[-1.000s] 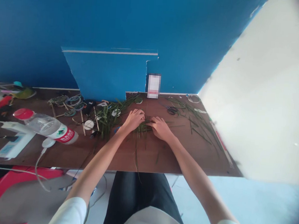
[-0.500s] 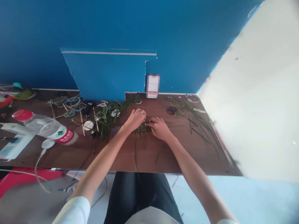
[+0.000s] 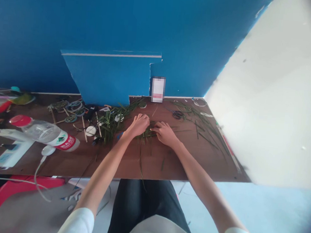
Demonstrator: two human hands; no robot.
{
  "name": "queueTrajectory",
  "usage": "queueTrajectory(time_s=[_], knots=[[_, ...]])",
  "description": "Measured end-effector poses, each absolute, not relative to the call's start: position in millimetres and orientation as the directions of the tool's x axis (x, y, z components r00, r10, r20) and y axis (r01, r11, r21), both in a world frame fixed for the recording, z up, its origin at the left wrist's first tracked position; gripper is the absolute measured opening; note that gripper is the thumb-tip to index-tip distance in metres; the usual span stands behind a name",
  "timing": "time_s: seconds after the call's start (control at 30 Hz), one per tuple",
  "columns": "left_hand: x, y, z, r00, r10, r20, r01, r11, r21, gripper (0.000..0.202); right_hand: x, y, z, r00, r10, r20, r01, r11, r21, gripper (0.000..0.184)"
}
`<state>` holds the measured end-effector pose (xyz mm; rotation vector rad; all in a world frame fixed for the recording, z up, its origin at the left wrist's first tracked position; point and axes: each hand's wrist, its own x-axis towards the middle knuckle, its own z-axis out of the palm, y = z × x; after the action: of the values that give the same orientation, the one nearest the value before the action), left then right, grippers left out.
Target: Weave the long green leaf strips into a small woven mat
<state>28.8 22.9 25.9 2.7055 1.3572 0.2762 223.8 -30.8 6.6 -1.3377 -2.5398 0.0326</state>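
Note:
Over the brown table, my left hand is closed, its fingertips pinched at a bunch of long green grass blades. The blades lie crossed on the tabletop and their ends hang toward me, one past the table edge. Close by on the right, my right hand has its index finger and thumb at the same crossed blades. Its other fingers are curled, and the fingertips partly hide what they grip. A heap of cut grass lies left of my left hand. Scissors rest beyond my right hand.
On the left are a plastic bottle lying on its side, a white power strip, cables and several woven rings with sticks. A phone leans on the blue wall. Loose blades lie at right.
My left hand has shifted slightly, its fingers drawn more together and raised. My right hand stays nearly in place. The whole view has moved a little.

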Motion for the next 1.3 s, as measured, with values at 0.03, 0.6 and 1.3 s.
queueTrajectory(time_s=[0.03, 0.6, 1.3], knots=[[26.9, 23.5, 23.3, 0.565, 0.817, 0.118, 0.792, -0.576, 0.199, 0.017, 223.7, -30.8, 6.9, -0.535, 0.814, 0.225, 0.808, 0.571, -0.145, 0.040], [9.3, 25.1, 8.9, 0.467, 0.879, 0.099, 0.769, -0.459, 0.446, 0.016, 223.9, -31.8, 8.4, -0.521, 0.828, 0.207, 0.813, 0.555, -0.178, 0.042], [11.5, 30.5, -8.6, 0.515, 0.835, 0.195, 0.787, -0.551, 0.278, 0.036, 233.4, -23.4, 0.0, -0.389, 0.885, 0.256, 0.882, 0.438, -0.176, 0.035]])
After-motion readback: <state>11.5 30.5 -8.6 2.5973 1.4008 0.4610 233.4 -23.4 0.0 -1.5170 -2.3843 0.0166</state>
